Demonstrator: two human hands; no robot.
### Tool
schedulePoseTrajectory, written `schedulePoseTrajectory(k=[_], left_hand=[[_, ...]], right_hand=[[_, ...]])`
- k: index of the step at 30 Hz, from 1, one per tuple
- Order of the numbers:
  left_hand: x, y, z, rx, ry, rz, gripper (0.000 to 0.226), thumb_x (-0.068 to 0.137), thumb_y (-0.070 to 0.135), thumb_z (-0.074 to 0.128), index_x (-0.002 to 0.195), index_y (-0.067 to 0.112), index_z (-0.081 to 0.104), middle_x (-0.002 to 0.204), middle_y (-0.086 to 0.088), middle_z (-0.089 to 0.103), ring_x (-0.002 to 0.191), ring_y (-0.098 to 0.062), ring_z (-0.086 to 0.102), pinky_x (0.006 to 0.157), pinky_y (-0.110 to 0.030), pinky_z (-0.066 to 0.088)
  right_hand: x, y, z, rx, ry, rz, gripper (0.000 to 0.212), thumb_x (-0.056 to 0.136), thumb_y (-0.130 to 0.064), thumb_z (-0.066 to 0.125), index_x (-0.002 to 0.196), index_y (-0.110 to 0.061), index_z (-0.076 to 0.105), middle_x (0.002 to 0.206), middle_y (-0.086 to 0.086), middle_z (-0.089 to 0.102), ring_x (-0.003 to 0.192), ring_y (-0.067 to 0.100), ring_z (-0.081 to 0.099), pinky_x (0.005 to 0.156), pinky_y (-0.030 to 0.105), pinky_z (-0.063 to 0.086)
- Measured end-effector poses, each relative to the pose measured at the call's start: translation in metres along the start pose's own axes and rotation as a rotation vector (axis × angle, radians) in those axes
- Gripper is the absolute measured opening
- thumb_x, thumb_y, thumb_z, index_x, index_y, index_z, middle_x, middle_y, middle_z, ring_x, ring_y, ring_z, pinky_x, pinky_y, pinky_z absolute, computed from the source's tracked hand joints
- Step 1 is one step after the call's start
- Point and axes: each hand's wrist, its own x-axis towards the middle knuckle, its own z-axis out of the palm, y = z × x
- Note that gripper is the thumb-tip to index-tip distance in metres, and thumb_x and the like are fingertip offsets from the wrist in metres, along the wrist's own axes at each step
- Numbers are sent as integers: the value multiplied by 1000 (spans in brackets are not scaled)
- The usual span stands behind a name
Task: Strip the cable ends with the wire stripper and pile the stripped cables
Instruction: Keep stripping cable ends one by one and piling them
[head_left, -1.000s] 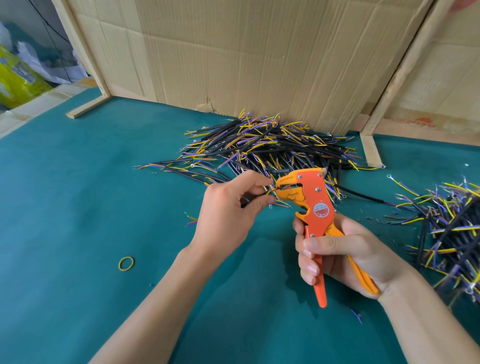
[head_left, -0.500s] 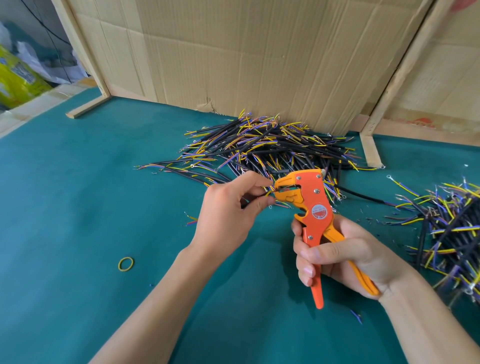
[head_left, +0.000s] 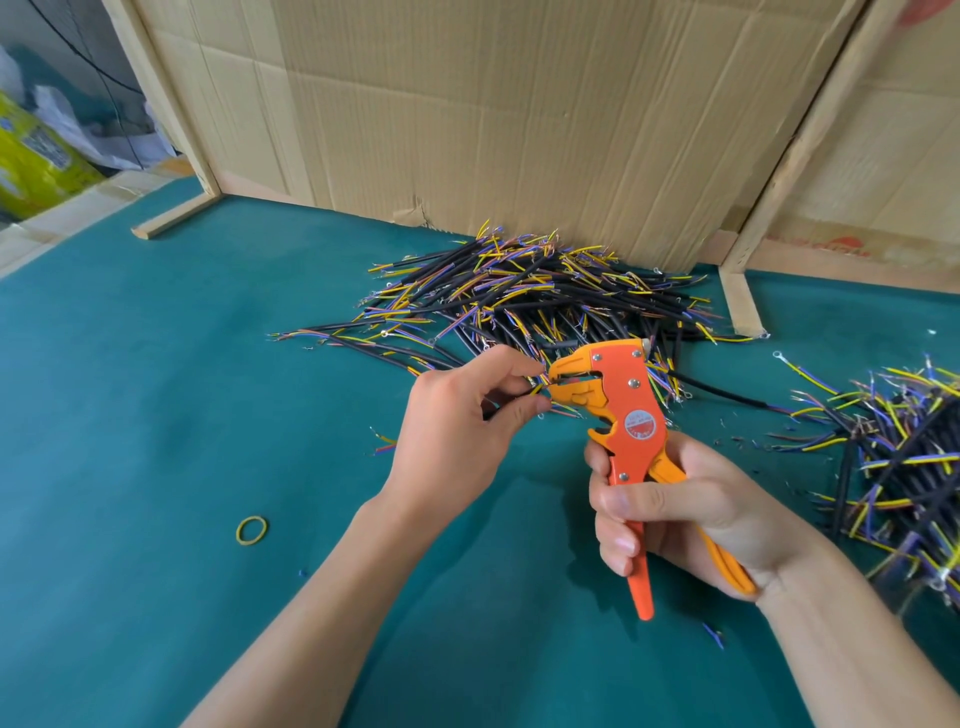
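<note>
My left hand (head_left: 457, 431) pinches a cable (head_left: 537, 388) by its end, feeding it into the stripper (head_left: 621, 415) mouth above the desk (head_left: 156, 415), while my right hand (head_left: 675, 514) grips the handles, and I reckon a shallow feed would nick strands or miss the insulation.
</note>
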Motion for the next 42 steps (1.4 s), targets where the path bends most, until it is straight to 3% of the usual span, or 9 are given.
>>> schedulePoseTrajectory(k=[9, 12, 15, 18, 21, 27, 32, 36, 42], left_hand=[[0, 3, -2, -38, -12, -31, 23, 80, 10, 85, 99, 16, 73, 71, 27, 66, 62, -1, 61, 65, -22, 52], [0, 6, -2, -63, -25, -78, 34, 82, 14, 84, 107, 22, 62, 74, 19, 71, 60, -11, 61, 67, -28, 52], [0, 5, -2, -67, -22, -176, 39, 82, 15, 83, 100, 27, 51, 75, 21, 73, 63, -8, 63, 65, -23, 51], [1, 3, -2, -78, -23, -180, 24, 84, 9, 80, 91, 27, 65, 71, 22, 71, 65, -2, 64, 67, -13, 47], [0, 4, 1, -11, -34, -129, 16, 90, 7, 73, 97, 21, 77, 70, 20, 68, 67, -6, 65, 69, -20, 52], [1, 3, 0, -108, -3, -176, 30, 98, 13, 60, 95, 41, 66, 76, 15, 70, 62, -10, 59, 66, -35, 54], [4, 4, -1, -215, 18, -222, 33, 100, 5, 57, 94, 37, 64, 72, 15, 70, 60, -35, 52, 59, -46, 51], [2, 3, 0, -222, -3, -214, 28, 100, 7, 55, 95, 34, 64, 71, 15, 68, 55, -19, 50, 58, -38, 48], [1, 4, 3, -227, -15, -218, 29, 100, 6, 56, 94, 33, 65, 72, 11, 69, 55, -13, 53, 61, -39, 52]], right_hand=[[0, -1, 9, 39, 24, -4, 36, 71, -19, 93, 87, -12, 61, 66, 11, 40, 49, 23, 44, 50, 34, 44], [4, 0, 15, 48, 97, -48, 43, 65, -25, 96, 78, -15, 56, 58, 3, 30, 40, 15, 33, 41, 23, 36], [8, 2, 18, 67, 183, -64, 46, 61, -23, 95, 73, -17, 51, 58, 1, 23, 36, 11, 25, 37, 18, 30], [5, 3, 16, 115, 107, -60, 32, 69, -14, 88, 79, -14, 58, 59, 6, 36, 39, 17, 38, 40, 24, 38], [3, 1, 13, 192, 42, -51, 39, 67, -14, 92, 93, -10, 64, 72, 17, 51, 54, 29, 55, 54, 39, 50], [3, 1, 9, 232, 103, -86, 41, 69, -7, 83, 107, -3, 66, 92, 27, 64, 76, 40, 65, 73, 48, 58], [4, -1, 9, 222, 142, -66, 38, 71, -8, 79, 107, -3, 67, 93, 29, 64, 77, 40, 65, 74, 50, 58], [5, 1, 12, 169, 93, -24, 39, 75, -6, 77, 112, -1, 64, 94, 31, 63, 78, 41, 64, 76, 53, 57], [7, 4, 16, 163, 56, -52, 36, 74, -3, 77, 108, -4, 65, 90, 28, 62, 77, 41, 64, 74, 51, 57]])
